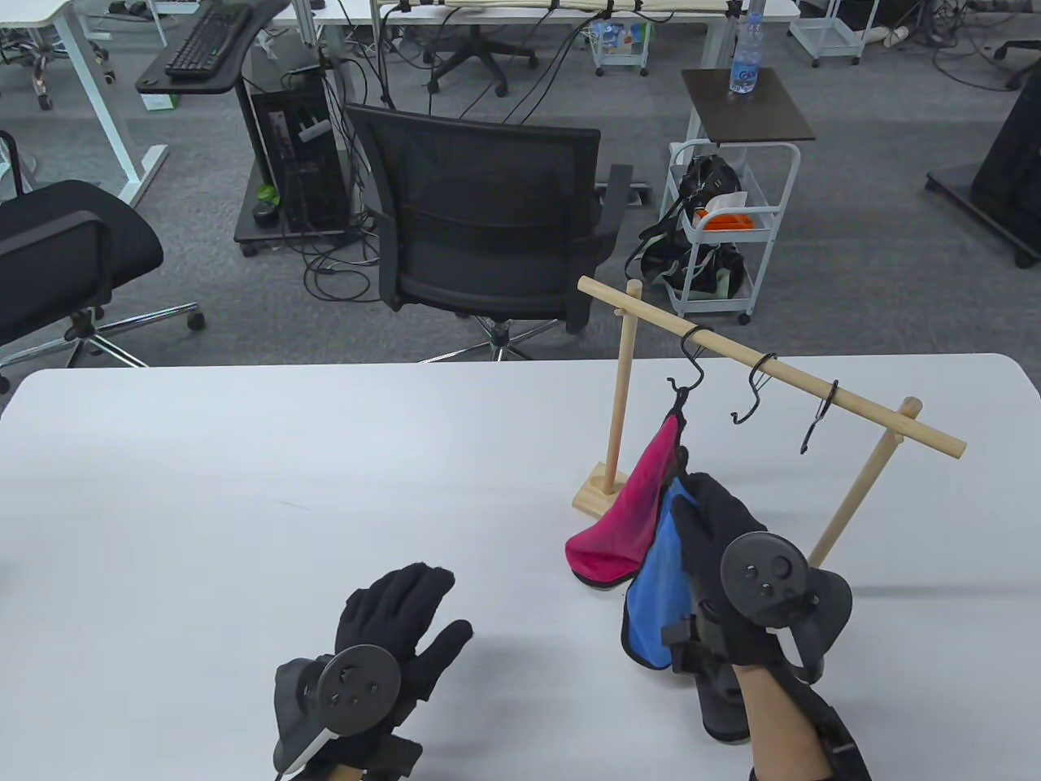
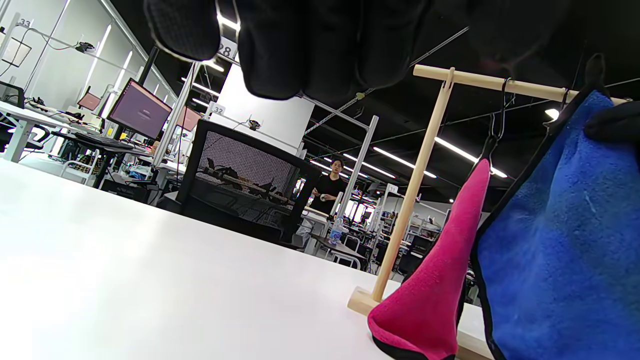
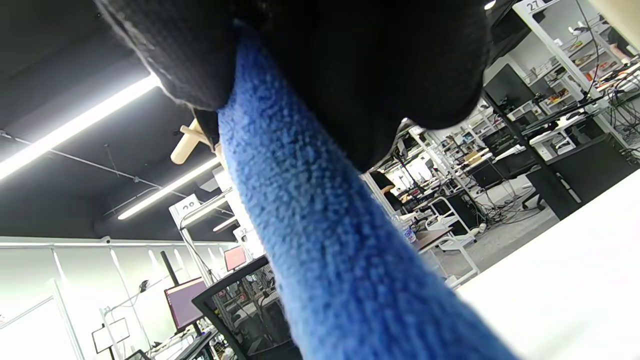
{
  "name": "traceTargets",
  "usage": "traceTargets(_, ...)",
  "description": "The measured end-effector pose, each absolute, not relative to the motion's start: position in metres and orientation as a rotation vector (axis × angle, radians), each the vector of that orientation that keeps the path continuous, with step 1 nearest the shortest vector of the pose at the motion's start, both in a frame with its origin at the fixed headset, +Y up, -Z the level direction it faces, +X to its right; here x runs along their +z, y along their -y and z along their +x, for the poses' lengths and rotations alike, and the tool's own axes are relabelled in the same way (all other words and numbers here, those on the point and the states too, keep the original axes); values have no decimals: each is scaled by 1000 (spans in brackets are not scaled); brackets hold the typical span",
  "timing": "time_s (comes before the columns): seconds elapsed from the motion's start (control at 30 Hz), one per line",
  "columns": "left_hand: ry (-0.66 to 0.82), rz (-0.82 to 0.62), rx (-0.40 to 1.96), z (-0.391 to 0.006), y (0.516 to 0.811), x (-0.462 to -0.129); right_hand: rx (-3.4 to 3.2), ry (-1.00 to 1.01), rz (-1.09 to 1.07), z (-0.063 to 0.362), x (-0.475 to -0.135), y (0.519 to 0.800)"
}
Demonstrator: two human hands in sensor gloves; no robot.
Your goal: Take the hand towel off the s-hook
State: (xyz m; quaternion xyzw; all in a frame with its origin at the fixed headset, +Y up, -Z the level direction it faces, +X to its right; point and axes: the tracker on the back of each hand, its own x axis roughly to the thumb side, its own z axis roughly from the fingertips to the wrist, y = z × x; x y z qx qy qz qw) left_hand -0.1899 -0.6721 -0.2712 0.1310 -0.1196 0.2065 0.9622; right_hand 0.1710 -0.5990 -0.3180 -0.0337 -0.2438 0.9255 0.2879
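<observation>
A wooden rack (image 1: 773,370) stands on the white table (image 1: 244,488) with three black S-hooks. The left hook (image 1: 694,359) carries a pink hand towel (image 1: 622,512) by its black loop. The middle hook (image 1: 752,390) and right hook (image 1: 817,419) are bare. My right hand (image 1: 691,500) grips the top of a blue hand towel (image 1: 655,586), which hangs below the hooks beside the pink one. The right wrist view shows its fingers (image 3: 375,75) pinching the blue towel (image 3: 325,240). My left hand (image 1: 407,626) is open and empty, fingers spread low over the table.
The rack's base (image 1: 598,492) sits behind the pink towel. In the left wrist view the rack post (image 2: 415,185), pink towel (image 2: 435,290) and blue towel (image 2: 565,250) lie to the right. An office chair (image 1: 488,220) stands beyond the table's far edge.
</observation>
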Motion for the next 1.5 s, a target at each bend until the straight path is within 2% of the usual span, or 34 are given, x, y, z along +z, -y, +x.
traceTargets(0.33,258,270,420,-188,673,-270,2541,510,-14,155,-307,635)
traceTargets(0.8,261,263,415,-188,674,-270,2579,237,162,129,-307,666)
traceTargets(1.5,264,249,404,-186,674,-270,2736,-202,346,67,-328,727)
